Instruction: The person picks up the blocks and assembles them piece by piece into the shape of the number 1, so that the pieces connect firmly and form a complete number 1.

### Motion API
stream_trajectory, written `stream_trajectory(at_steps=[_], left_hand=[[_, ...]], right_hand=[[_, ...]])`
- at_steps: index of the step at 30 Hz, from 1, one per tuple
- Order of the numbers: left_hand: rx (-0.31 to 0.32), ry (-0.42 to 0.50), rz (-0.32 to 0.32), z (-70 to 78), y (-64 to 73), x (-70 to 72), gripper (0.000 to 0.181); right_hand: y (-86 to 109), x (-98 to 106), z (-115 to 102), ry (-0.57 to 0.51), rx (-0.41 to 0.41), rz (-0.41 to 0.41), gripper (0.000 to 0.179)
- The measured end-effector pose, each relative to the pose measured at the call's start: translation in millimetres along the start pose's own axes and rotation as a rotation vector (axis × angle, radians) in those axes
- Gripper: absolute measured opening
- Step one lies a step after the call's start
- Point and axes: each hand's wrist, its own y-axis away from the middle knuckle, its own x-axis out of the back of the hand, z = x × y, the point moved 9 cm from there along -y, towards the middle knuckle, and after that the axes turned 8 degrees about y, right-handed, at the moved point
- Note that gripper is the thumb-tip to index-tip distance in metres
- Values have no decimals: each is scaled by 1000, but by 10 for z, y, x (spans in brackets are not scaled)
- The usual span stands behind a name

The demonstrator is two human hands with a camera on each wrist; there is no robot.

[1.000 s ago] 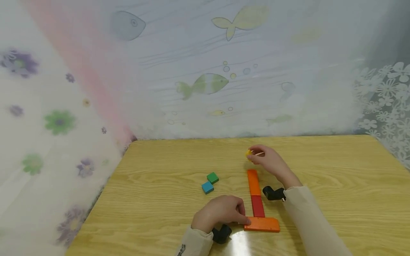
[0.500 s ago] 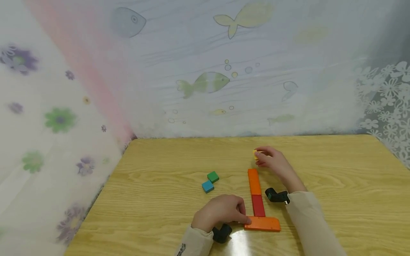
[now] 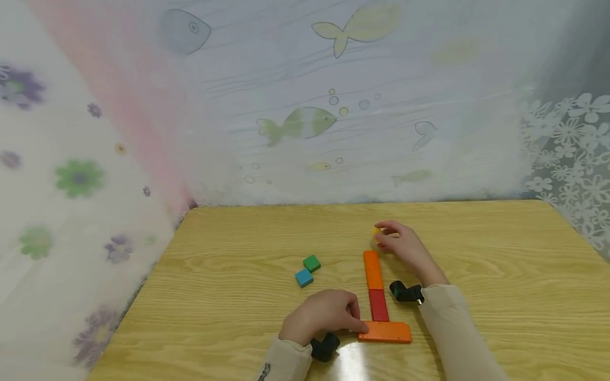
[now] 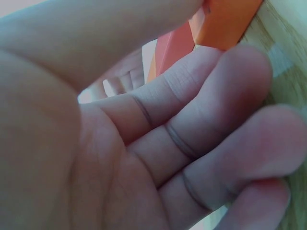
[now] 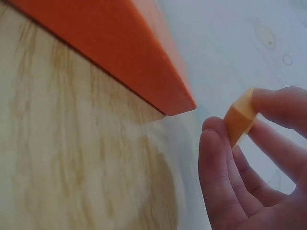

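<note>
Beyond the far end of a row of flat blocks, my right hand [image 3: 405, 251] pinches a small yellow block [image 5: 240, 117] between thumb and fingertips, raised off the table. That row is a long orange block [image 3: 373, 270], then a red block [image 3: 378, 305], then an orange block [image 3: 388, 333] lying crosswise at the near end, together shaped like an upside-down T. My left hand [image 3: 321, 316] holds the left end of this crosswise block, thumb on top. In the left wrist view its index fingertip sits at the end of the orange block [image 4: 225, 21].
Left of the row, a green block [image 3: 312, 263] and a blue block [image 3: 304, 278] lie corner to corner on the wooden table [image 3: 229, 296]. A black wrist camera [image 3: 405, 292] is on each wrist. A patterned sheet [image 3: 286, 174] hangs behind the table.
My right hand has shifted slightly right and nearer with the yellow block, relative to the row. My left hand stays on the crosswise orange block. The head view has turned a little.
</note>
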Motion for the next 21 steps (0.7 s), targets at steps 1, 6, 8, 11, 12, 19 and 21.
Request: stream_trajectory(at_steps=[1,6,8,11,12,19,21], left_hand=[[1,-2,2,-3,0,2,23],[3,-2,-1,-14,-11,5,24],[7,0,-4,-18,-14,7,24],[7,0,-8,-13,-19,11,24],[6,2,-9,-8,-19,11,23],[16,10,-22,-21,-11,-5,24],[15,6,-18,-20,-9,5,24]], right_hand=[[0,-10,13,20,-3,-11,45],[1,-48,71,115,-21,-52,45],[1,-50,70,148,-14,-52,45],[10,-18,72,214,-18,-30,46],[14,-5,79,235,-24,-22,46],[30,-4,64,284,-45,-5,45],[27,-7,46,289,-40,-7,45]])
